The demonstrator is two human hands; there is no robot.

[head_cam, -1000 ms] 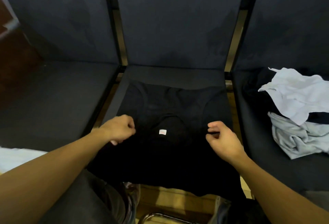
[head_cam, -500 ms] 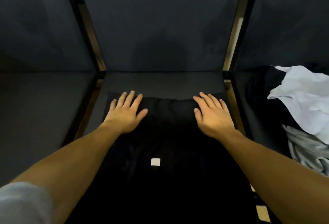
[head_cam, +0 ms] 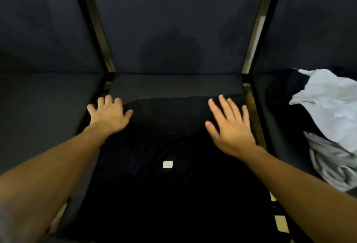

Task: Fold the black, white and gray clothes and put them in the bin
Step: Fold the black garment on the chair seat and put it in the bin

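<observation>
We see a soft black shirt (head_cam: 173,184) spread flat on the middle padded seat (head_cam: 173,86). Our left hand (head_cam: 109,115) and right hand (head_cam: 229,126), fingers straight, press its far edge; crumpled white cloth (head_cam: 332,105) lies at 3 o'clock.

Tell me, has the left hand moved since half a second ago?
Yes. The left hand has slid outward, to the left edge of the black shirt, nearer the chair's left frame bar.

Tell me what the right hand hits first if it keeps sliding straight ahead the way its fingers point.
The right hand lies flat on the black cloth garment, fingers pointing away. Straight on, it would likely cross the garment's far edge, then the bare dark seat cushion, and first meet the dark upholstered chair backrest; depth is unclear.
</observation>
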